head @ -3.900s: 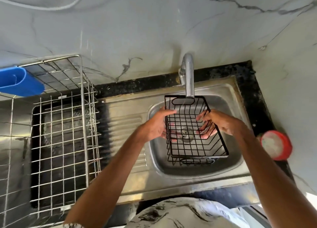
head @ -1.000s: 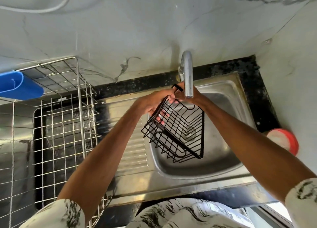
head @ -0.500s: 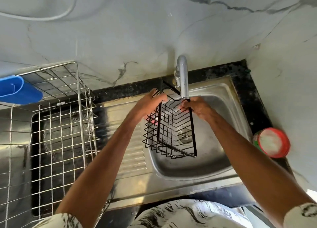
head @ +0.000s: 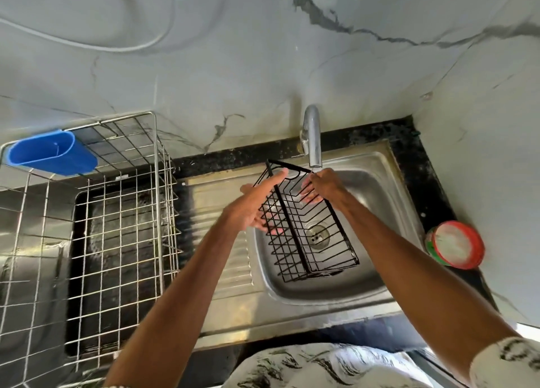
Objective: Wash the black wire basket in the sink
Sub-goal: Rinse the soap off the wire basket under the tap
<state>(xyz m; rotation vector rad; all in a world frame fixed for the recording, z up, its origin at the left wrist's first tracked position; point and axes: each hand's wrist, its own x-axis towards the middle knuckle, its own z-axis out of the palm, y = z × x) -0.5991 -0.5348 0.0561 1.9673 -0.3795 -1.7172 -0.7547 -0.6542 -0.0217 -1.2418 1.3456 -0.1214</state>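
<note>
The black wire basket [head: 304, 227] hangs tilted over the steel sink [head: 292, 305], its far end just under the tap [head: 312, 136]. My left hand [head: 251, 209] lies flat against the basket's left side, the thumb stretched up along the rim and the fingers showing through the wires underneath. At the far right corner, beside the spout, my right hand [head: 324, 184] grips the rim with its fingers curled inside the basket. The drain [head: 317, 235] shows through the wire floor. I cannot make out a water stream.
A steel wire dish rack [head: 117, 212] stands left of the sink on the drainboard, with a blue plastic holder [head: 52, 153] hooked on its far corner. A red-rimmed round tub [head: 455, 244] sits on the black counter at the right. Marble walls close the corner behind.
The basket has turned from standing on its edge to lying lower with its opening facing up and right. My left hand has slid down its left side; my right hand stays at the far rim.
</note>
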